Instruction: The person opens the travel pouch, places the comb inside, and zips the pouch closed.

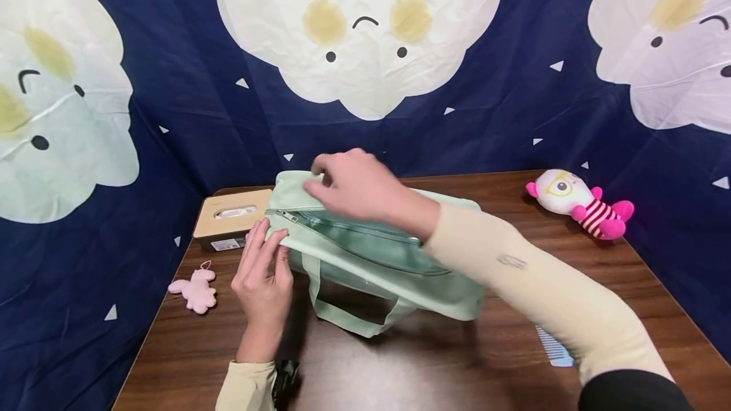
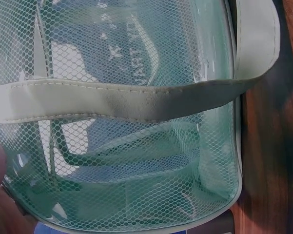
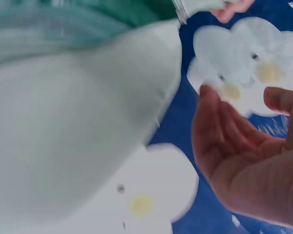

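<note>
Light-blue plastic comb [image 1: 553,346]: near the table's [image 1: 377,379] near right corner, partly under the cream sleeve.
Pale-green fabric handle [image 2: 136,102]: droops on the near side of the bag; soft, stitched, probably the surest place to lift.
Left hand [image 1: 263,271]: fingers fairly straight, lying against the bag's left end near the metal zipper pull [image 1: 287,215], thumb at the front.
Pink plush charm with a loop [image 1: 200,292]: by the left edge.
Mint-green bag with clear mesh-patterned sides [image 1: 348,262]: mid-table, towards the far edge, zip gaping. Likely light and floppy, the clear panel slick; firmest, I judge, along its seamed rims.
Right hand [image 1: 356,186]: above the opening, fingers loosely curved, thumb apart, nothing pinched; its forearm crosses the bag's right end.
Wood-topped tissue box [image 1: 234,221]: far left corner, close beside the bag, crowding that end.
Pink-and-white plush doll with yellow glasses [image 1: 571,198]: far right corner, well apart.
Navy cloud-print cloth [image 1: 502,125]: hangs behind the far edge.
</note>
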Available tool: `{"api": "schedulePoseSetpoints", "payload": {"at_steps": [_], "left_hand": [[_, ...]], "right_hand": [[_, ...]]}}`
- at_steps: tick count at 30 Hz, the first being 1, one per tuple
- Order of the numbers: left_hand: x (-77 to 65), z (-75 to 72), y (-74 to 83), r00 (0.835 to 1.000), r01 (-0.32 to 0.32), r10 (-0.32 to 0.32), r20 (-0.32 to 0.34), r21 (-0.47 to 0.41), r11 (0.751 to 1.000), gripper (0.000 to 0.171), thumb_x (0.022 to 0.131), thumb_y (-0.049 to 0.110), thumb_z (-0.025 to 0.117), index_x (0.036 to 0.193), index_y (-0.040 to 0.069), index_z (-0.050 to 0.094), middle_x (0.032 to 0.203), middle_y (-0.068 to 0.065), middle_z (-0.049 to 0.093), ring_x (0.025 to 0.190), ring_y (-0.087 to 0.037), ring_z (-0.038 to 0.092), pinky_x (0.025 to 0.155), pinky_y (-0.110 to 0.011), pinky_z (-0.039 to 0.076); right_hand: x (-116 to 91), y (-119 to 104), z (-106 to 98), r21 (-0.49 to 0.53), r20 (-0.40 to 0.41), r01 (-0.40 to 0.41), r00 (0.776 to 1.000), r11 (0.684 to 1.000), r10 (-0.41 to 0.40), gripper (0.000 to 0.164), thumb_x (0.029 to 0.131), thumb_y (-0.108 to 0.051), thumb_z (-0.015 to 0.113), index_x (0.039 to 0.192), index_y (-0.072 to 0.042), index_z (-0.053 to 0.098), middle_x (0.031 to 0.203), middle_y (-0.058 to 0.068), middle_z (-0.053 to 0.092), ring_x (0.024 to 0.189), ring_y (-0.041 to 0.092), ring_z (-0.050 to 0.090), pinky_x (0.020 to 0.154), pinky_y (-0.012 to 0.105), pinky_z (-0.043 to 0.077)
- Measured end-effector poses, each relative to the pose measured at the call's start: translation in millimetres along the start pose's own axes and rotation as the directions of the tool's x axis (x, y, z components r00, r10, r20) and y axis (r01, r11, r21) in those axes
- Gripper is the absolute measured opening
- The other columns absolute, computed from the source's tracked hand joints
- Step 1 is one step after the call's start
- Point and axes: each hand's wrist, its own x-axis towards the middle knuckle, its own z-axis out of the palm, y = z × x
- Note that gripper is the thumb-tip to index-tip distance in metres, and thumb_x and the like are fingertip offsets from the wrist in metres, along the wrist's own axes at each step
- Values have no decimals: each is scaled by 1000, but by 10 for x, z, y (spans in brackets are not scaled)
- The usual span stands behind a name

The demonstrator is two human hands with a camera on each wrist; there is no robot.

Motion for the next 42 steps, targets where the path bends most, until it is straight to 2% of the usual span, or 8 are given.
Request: {"api": "schedulePoseSetpoints", "payload": {"at_steps": [3,8,14,18,23,28,32,42], "left_hand": [[17,-3,1,1000,7,-7,-7,3,1000,20,80,-10,79,98,-1,79,121,-22,73,118,-44,67,115,-42,46],[48,-21,-8,999,21,-21,-30,9,1000,21,78,-12,79,96,-2,79,119,-23,73,117,-45,67,114,-41,47],[58,-47,-26,998,39,-38,-57,17,999,21,77,-14,79,94,-2,78,116,-24,74,116,-44,68,115,-39,46],[40,-46,-22,998,43,-42,-51,25,999,20,78,-13,79,94,-2,79,116,-24,74,118,-42,68,115,-38,46],[12,-45,0,998,44,-43,-42,20,999,21,78,-13,79,95,-2,79,117,-23,74,118,-41,68,114,-39,47],[18,-29,10,999,45,-44,-23,11,999,20,79,-12,79,96,-1,79,119,-22,74,119,-41,67,114,-40,46],[23,-10,8,999,40,-40,-16,8,999,20,79,-11,79,97,-1,79,120,-22,73,118,-44,67,115,-40,46],[2,18,12,999,37,-37,-9,-9,999,21,79,-12,80,97,-1,79,120,-23,73,117,-47,67,115,-41,46]], "right_hand": [[-361,145,-143,-73,-189,35,981,997,-49,44,101,-38,59,134,-10,66,125,6,73,114,26,68,96,43,55],[-937,519,-220,-222,-461,13,880,975,-116,65,94,-41,66,145,-2,56,146,21,59,131,41,56,108,57,45],[-1500,1014,-176,-254,-641,-192,768,948,-16,77,91,-46,58,146,7,50,148,32,51,134,51,48,109,67,38],[-1870,1323,-69,-266,-694,-366,715,892,86,80,89,-50,52,142,9,48,141,38,51,127,57,48,100,71,39],[-2308,1720,257,-251,-654,-478,725,842,216,87,78,-48,67,140,11,48,136,42,50,120,58,50,91,73,42],[-2641,1996,643,-220,-509,-580,754,785,414,96,70,-39,86,138,16,47,133,47,47,116,62,50,87,75,45],[-2789,2110,850,-197,-413,-640,741,742,529,100,71,-39,89,139,18,44,132,49,45,116,63,50,88,75,46],[-2946,2277,1093,-139,-165,-701,713,700,682,100,78,-46,85,138,21,41,125,50,49,109,67,54,80,73,52]]}}
